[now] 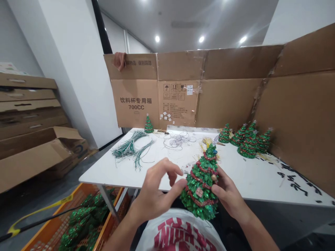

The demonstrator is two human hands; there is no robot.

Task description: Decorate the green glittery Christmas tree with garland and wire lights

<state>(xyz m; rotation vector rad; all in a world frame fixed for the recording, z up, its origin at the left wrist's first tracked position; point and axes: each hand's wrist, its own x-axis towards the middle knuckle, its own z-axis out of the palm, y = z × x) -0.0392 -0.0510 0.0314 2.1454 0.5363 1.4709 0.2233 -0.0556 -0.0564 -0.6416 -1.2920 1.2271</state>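
A small green Christmas tree [201, 184] with red garland, little ornaments and a clear topper stands almost upright, tilted slightly, over the table's front edge. My right hand [230, 193] grips it from the right side, thumb in front and fingers behind. On its left side is my left hand [161, 191], fingers curled and a gap showing between index finger and thumb. The left thumb tip reaches the branches; whether it presses on them I cannot tell. Something small and clear [186, 168] shows just beyond the left fingertips.
On the white table [104, 170] lie green wire strands [125, 146] and tangled thin wire [180, 139]. Several decorated trees [247, 143] stand at right, one tree [148, 124] at back left. Cardboard walls [227, 101] surround the back. An orange crate [75, 195] of trees sits below left.
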